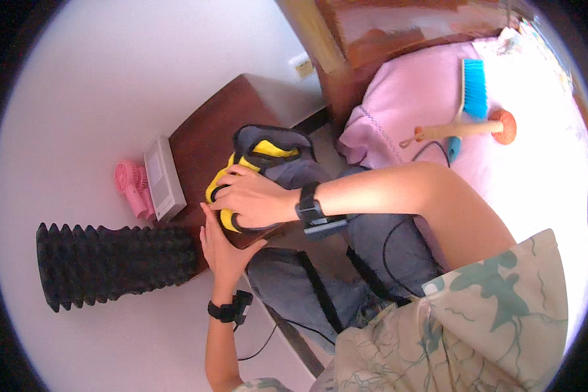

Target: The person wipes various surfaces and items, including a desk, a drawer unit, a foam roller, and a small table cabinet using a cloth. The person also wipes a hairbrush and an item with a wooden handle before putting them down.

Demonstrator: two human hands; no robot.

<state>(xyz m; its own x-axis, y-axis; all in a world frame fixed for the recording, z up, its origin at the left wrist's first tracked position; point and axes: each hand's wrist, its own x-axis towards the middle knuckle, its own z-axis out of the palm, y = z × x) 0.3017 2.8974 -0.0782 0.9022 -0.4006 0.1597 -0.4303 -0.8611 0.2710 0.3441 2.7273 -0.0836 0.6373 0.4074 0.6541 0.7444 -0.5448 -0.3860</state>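
Note:
A soft fabric item (228, 223) in yellow with black edging lies on a dark reddish-brown wooden tabletop (210, 132). Its grey and black part (274, 137) reaches towards the far side, with a yellow patch inside. My right hand (250, 198) lies palm down across it, fingers bent over its left rim; whether they grip is hidden. Close by, at the near corner of the table, is my left hand (228, 250), thumb and fingers apart. Its fingertips come right up to the item's near edge and nothing shows in the palm. A black strap with a small device is on each wrist.
A black ridged cylinder (112, 264), like a foam roller, lies left of my hands. Beyond it are a white box (164, 179) and a pink handheld object (132, 183). On the pink bedding (416, 88) rest a blue-bristled brush (473, 88) and a wooden-handled orange-headed mallet (503, 127).

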